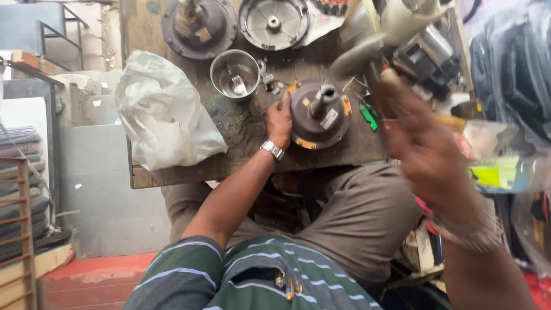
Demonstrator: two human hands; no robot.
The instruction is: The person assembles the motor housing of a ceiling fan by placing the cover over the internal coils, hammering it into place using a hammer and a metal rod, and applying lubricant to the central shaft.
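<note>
A round dark motor housing [319, 115] with a short shaft and orange tabs lies on the worn wooden bench [241, 126]. My left hand [279, 120] rests against its left rim, fingers on the edge, a metal watch on the wrist. My right hand [422, 143] is raised close to the camera at the right, blurred, fingers closed around a thin tool with a light tip [389, 73].
A steel cup [235, 73] stands behind the housing. Two more round motor parts [198, 26] [274, 23] lie at the back. A white plastic bag [163, 115] covers the bench's left end. Green-handled tools [368, 115] and clutter sit to the right.
</note>
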